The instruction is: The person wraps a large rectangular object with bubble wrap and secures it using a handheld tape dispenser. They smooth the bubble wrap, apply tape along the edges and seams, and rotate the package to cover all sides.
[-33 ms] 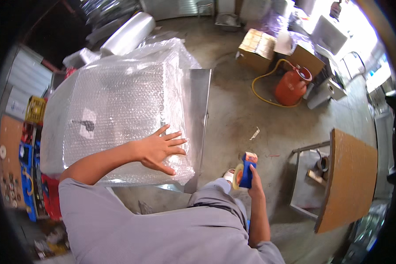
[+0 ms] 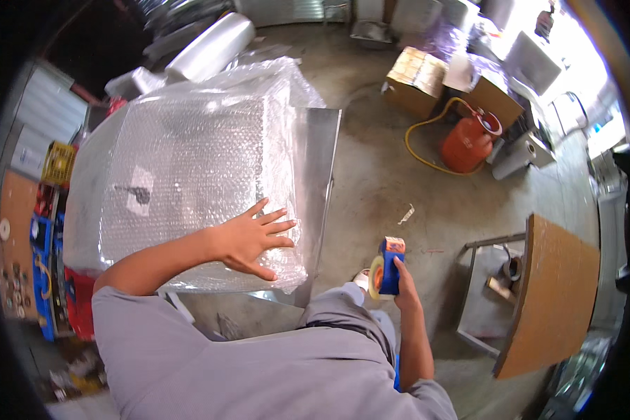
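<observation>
A large flat piece wrapped in bubble wrap [image 2: 189, 154] lies on a metal-topped table [image 2: 318, 168] at my left. My left hand [image 2: 254, 241] rests flat on the wrap near its right edge, fingers spread and holding nothing. A dark mark on a pale patch shows on the wrapped piece, farther left. Held out beside my body, my right hand [image 2: 407, 288] is closed around a blue tape dispenser [image 2: 390, 273] with a roll of yellowish tape. The dispenser is above the floor, apart from the wrapped piece.
A red gas cylinder [image 2: 467, 145] with a yellow hose stands ahead right, near cardboard boxes [image 2: 414, 80]. To my right is a brown-topped table [image 2: 553, 297] with a metal frame. A plastic film roll [image 2: 213, 47] lies beyond the wrapped piece. Tools and a yellow crate [image 2: 59, 163] sit far left.
The tape dispenser in my right hand has turned slightly more upright. My left hand stays on the bubble wrap. The whole view has shifted a little.
</observation>
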`<state>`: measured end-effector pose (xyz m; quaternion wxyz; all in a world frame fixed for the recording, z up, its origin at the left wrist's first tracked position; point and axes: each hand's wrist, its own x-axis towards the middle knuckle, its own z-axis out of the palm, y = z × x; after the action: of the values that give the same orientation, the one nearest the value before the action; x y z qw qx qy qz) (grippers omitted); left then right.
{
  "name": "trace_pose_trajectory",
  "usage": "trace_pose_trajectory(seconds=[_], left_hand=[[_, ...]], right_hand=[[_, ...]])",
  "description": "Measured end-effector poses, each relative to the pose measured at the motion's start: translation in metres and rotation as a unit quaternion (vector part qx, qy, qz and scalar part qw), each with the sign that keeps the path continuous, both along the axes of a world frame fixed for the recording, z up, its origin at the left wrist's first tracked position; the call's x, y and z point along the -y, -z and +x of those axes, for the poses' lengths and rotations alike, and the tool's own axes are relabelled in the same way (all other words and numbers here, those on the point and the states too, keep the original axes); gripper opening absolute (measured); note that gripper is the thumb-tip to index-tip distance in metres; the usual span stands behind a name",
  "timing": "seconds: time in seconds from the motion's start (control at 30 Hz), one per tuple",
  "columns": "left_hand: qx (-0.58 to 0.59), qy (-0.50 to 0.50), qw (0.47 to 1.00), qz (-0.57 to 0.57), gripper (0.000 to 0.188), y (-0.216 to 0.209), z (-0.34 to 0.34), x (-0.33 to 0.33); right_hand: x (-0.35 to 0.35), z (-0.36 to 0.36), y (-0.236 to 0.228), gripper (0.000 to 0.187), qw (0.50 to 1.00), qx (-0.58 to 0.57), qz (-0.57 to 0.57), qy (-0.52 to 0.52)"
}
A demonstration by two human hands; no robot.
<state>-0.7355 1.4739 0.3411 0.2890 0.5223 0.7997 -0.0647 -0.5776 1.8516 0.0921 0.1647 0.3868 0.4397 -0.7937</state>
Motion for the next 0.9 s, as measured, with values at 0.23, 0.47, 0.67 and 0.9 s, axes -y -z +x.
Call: trace_pose_trajectory(seconds=[0.23, 0.47, 0.67, 0.9], left_hand=[[-0.236, -0.141, 0.96, -0.051, 0.066, -0.004, 0.085, -0.04], [-0.408, -0.3, 0.862, 0.001, 0.026, 0.049, 0.12, -0.062], [-0.323, -0.442, 0.828, -0.126, 0.044, 0.032, 0.135, -0.11], [-0.334, -0.492, 0.79, -0.148, 0.049, 0.051, 0.144, -0.122]], right_hand=[[-0.04, -0.138, -0.03, 0.046, 0.963, -0.028, 0.011, -0.269], [-0.055, -0.211, 0.015, 0.039, 0.927, 0.042, -0.062, -0.366], [-0.069, -0.273, -0.008, 0.044, 0.895, 0.01, -0.061, -0.441], [-0.028, -0.33, -0.021, 0.054, 0.794, -0.12, -0.04, -0.595]])
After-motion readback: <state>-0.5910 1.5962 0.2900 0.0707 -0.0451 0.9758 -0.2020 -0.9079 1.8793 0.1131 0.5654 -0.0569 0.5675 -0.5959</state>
